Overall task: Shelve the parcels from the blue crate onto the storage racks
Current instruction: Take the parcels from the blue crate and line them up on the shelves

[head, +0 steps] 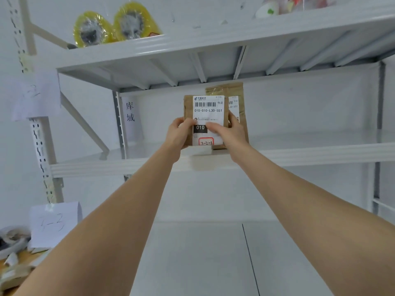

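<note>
both hands, left hand (pixel 178 133) and right hand (pixel 232 133), grip the parcel (pixel 206 113) between them.

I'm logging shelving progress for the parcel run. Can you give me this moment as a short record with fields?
held item: front parcel, brown, upright, white label facing the camera
label text: 010-010-L30-551; handwritten 3-2-3 in a red box
left hand: grips the parcel's left edge, thumb on the label
right hand: grips the right edge, thumb on the label
behind it: second brown parcel, upright, partly hidden
location: middle shelf of the white rack
shelf above: two yellow-wrapped items
blue crate: not in view
</note>
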### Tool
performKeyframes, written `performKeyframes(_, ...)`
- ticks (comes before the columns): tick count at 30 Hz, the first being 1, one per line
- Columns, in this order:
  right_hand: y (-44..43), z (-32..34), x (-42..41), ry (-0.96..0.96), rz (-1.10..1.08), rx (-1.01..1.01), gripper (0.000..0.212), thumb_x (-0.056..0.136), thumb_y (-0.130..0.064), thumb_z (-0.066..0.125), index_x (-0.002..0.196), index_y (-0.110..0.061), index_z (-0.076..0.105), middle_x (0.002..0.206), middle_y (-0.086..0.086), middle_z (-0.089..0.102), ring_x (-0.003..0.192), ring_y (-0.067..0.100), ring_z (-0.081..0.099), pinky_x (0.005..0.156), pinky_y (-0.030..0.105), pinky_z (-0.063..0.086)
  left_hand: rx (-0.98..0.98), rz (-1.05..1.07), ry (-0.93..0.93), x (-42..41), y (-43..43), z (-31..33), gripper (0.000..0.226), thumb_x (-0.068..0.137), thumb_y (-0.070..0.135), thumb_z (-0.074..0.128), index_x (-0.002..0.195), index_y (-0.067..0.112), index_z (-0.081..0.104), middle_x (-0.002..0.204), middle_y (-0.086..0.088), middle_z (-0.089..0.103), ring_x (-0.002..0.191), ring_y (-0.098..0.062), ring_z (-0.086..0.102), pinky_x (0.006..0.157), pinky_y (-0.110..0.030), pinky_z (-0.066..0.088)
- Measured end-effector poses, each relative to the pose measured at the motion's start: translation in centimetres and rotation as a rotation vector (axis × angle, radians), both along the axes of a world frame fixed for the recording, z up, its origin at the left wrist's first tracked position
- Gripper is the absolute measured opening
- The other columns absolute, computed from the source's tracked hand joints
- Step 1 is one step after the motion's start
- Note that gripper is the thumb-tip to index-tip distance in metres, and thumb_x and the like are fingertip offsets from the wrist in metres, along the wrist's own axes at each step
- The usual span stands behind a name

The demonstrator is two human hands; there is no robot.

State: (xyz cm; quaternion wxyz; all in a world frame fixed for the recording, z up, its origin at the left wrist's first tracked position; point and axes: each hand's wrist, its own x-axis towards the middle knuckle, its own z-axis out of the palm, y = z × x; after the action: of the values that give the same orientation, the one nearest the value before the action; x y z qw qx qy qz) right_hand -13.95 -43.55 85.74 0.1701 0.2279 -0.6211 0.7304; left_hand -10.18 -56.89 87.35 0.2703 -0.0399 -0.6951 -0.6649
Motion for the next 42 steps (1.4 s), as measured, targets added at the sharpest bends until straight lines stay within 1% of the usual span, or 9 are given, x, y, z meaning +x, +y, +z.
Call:
performKeyframes(4,-2.9,0.9,-0.4,-0.008,-0.039,-0.020,0.067,0.069,-0.027,0.079,0.130,-0.031,0.052,0.114,-0.009,0.067,0.099,0.015,0.067,0.088,0.041,0.055,-0.051,-0.037,0.037,-0.9,-3.3,0.9,0.031,0.089,0.028,0.056,0.117,0.017,0.054,0.092,0.003,0.067,0.075,-0.014,0.064,0.064,-0.026,0.051)
performKeyframes(11,-8.9,1.4,-0.2,-0.034,-0.089,-0.063,0.051,0.078,-0.024,0.075,0.125,-0.027,0.055,0.108,-0.007,0.069,0.090,0.013,0.069,0.080,0.036,0.057,-0.140,-0.126,0.070,-1.7,-10.0,1.7,0.033,0.090,0.032,0.058,0.121,0.021,0.056,0.096,0.005,0.067,0.081,-0.014,0.063,0.082,-0.034,0.051)
performKeyframes(14,-11.2,1.4,-0.3,-0.044,-0.123,-0.067,0.052,0.078,-0.026,0.075,0.126,-0.027,0.054,0.110,-0.008,0.069,0.094,0.014,0.068,0.084,0.038,0.054,-0.163,-0.161,0.093,-1.8,-12.1,1.7,0.027,0.094,0.030,0.055,0.119,0.022,0.057,0.090,0.008,0.066,0.078,-0.012,0.062,0.072,-0.027,0.050)
performKeyframes(17,-13.4,1.7,-0.3,-0.037,-0.139,-0.073,0.055,0.078,-0.027,0.074,0.129,-0.031,0.052,0.108,-0.012,0.069,0.094,0.012,0.067,0.082,0.035,0.053,-0.139,-0.152,0.133,-1.7,-14.0,2.1,0.029,0.096,0.024,0.052,0.124,0.017,0.057,0.088,0.007,0.066,0.065,-0.004,0.061,0.047,-0.012,0.047)
performKeyframes(22,-16.2,2.4,0.0,-0.053,-0.106,-0.088,0.053,0.084,-0.023,0.069,0.132,-0.030,0.048,0.105,-0.014,0.066,0.087,0.007,0.065,0.077,0.031,0.050,-0.141,-0.123,0.160,-1.6,-16.5,2.8,0.036,0.097,0.022,0.051,0.131,0.012,0.053,0.111,-0.008,0.068,0.070,-0.007,0.062,0.044,-0.010,0.045)
performKeyframes(29,-18.4,3.6,-0.3,-0.045,-0.092,-0.067,0.051,0.086,-0.024,0.067,0.132,-0.029,0.047,0.106,-0.011,0.065,0.090,0.009,0.063,0.084,0.034,0.049,-0.152,-0.072,0.113,-1.2,-18.6,4.1,0.038,0.099,0.024,0.046,0.134,0.013,0.048,0.111,-0.006,0.067,0.072,-0.008,0.061,0.052,-0.017,0.045)
performKeyframes(33,-18.7,4.0,0.0,-0.016,-0.089,-0.046,0.044,0.086,-0.018,0.067,0.126,-0.024,0.050,0.110,-0.006,0.065,0.083,0.005,0.063,0.060,0.016,0.049,-0.145,-0.046,0.111,-1.5,-19.1,4.4,0.040,0.098,0.024,0.048,0.134,0.008,0.046,0.118,-0.011,0.065,0.081,-0.015,0.062,0.059,-0.021,0.050)
performKeyframes(38,-16.6,3.3,-0.6,-0.007,-0.157,0.036,0.036,0.083,-0.018,0.071,0.116,-0.021,0.057,0.111,-0.002,0.068,0.096,0.018,0.067,0.089,0.038,0.054,-0.208,-0.063,0.073,-2.5,-18.2,3.4,0.047,0.096,0.023,0.051,0.139,0.008,0.038,0.118,-0.014,0.064,0.091,-0.021,0.063,0.073,-0.031,0.054)
performKeyframes(42,-14.6,2.2,-1.0,-0.028,-0.234,0.107,0.031,0.084,-0.018,0.071,0.113,-0.023,0.061,0.108,-0.001,0.068,0.095,0.019,0.067,0.088,0.039,0.055,-0.243,-0.100,0.023,-3.5,-16.5,2.5,0.052,0.096,0.020,0.051,0.143,0.007,0.033,0.122,-0.015,0.063,0.105,-0.028,0.064,0.091,-0.041,0.052)
